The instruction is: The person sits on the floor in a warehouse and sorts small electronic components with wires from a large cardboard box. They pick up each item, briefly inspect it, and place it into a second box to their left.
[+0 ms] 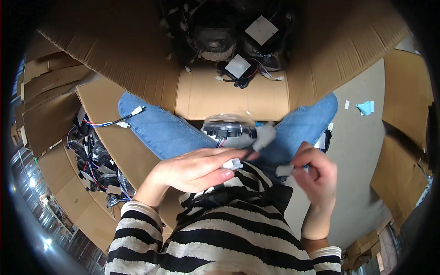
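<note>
My left hand (195, 168) is closed, with a white plug connector (233, 164) pinched between thumb and fingers. Just beyond its fingertips a light grey connector (264, 136) on a dark cable is smeared by motion. Over my right thigh side, my right hand (316, 174) pinches another whitish connector (284, 171), also blurred. Between my knees rests a round black device (229, 126) with a clear plastic cover and a few coloured wires. Where the cables lead below my hands is hard to make out.
An open cardboard box (229, 98) stands ahead, holding black units with white square labels, one unit (238, 68) near its front. At left, another box (105, 110) holds several wired units (94, 158). A blue scrap (365, 108) lies on the floor at right.
</note>
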The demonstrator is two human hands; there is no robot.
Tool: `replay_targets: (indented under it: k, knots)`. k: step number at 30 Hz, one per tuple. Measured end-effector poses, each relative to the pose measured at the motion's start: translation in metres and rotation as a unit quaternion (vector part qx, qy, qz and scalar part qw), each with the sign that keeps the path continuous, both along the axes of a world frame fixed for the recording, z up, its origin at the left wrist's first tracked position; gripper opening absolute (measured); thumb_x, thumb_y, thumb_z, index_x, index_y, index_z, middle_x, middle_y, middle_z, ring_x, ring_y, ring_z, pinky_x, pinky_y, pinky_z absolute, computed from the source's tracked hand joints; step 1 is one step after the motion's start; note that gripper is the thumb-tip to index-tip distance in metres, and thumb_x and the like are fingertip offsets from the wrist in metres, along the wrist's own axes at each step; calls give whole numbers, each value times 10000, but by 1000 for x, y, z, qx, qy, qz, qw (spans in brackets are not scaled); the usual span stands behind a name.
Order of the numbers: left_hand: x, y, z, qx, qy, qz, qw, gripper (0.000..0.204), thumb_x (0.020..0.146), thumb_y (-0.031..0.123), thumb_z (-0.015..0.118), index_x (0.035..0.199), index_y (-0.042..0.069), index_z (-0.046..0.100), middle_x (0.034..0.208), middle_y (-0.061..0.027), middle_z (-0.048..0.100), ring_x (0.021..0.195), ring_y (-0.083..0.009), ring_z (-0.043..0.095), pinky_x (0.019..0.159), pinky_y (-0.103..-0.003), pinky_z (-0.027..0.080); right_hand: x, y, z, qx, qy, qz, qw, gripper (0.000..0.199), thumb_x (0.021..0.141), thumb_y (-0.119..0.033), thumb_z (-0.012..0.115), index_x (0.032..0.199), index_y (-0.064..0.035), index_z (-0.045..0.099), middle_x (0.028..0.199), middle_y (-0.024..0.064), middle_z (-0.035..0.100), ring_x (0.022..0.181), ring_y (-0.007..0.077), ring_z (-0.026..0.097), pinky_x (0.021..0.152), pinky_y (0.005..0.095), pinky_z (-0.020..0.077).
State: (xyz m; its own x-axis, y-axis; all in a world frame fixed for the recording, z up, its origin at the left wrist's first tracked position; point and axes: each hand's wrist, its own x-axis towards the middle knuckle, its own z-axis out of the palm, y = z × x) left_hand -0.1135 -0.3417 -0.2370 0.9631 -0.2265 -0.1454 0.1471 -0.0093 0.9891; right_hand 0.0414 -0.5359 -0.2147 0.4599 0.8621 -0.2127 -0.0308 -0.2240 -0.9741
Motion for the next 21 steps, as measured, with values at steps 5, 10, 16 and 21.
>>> replay_targets:
  k: [5, 10, 16, 21]
  knots:
    - [3, -7, -2, -148, -31, -55, 987, 177, 812, 123, 534, 876, -40, 550, 713, -143, 531, 623, -308, 527, 557, -347, 422, -8, 2, -5, 30, 23, 38, 999, 103, 666, 81, 565, 731, 7, 539, 674, 66, 534, 606, 153, 502, 524, 246, 383]
    - [3, -6, -6, -117, -33, -131, 984, 209, 785, 153, 584, 752, -53, 578, 684, -154, 556, 574, -290, 536, 494, -327, 406, -19, 8, 8, 14, 84, 108, 991, 77, 673, 26, 592, 711, -13, 539, 641, 64, 502, 590, 198, 474, 512, 286, 369]
    - [-1, -14, -7, -160, -18, -107, 981, 203, 789, 122, 572, 689, -52, 549, 607, -141, 499, 508, -278, 486, 455, -335, 359, -30, 4, 15, 13, -68, 87, 994, 145, 629, 36, 595, 711, -38, 501, 636, 71, 463, 588, 237, 465, 512, 321, 370]
    - [0, -19, -7, -126, -8, -103, 987, 202, 808, 110, 543, 672, -39, 553, 572, -126, 495, 484, -248, 486, 444, -321, 351, -33, 5, 22, -11, -111, 131, 985, 196, 600, 24, 604, 745, -41, 491, 643, 67, 462, 583, 246, 469, 514, 334, 376]
